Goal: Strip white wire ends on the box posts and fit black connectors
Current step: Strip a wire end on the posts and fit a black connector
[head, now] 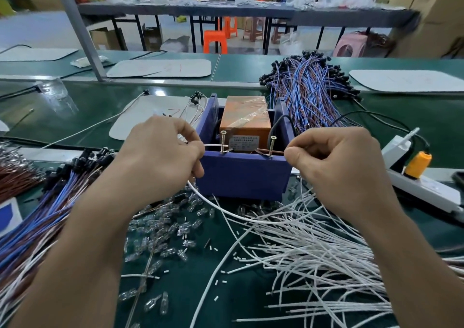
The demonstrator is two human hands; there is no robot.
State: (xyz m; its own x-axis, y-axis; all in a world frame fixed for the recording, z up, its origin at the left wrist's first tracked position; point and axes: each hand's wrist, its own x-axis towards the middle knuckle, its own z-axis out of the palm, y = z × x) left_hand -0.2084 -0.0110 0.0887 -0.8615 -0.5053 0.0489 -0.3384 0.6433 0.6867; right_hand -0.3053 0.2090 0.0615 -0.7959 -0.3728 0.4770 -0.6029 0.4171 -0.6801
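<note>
A blue box (242,174) stands mid-table with two upright screw posts on its front rim, the left post (223,142) and the right post (272,145). My left hand (160,157) pinches a white wire (226,211) whose end lies against the left post; the wire loops down below the box. My right hand (334,167) pinches a thin brownish bare strand (263,151) stretched to the right post. Black connectors (82,162) cap blue and brown leads at the left.
An orange block (244,119) wrapped in tape sits inside the box. Loose white wires (313,252) fan out at the lower right, small clear glass bulbs (160,232) lie scattered in front, a bundle of blue-brown leads (308,89) lies behind, and a power strip (424,184) at the right.
</note>
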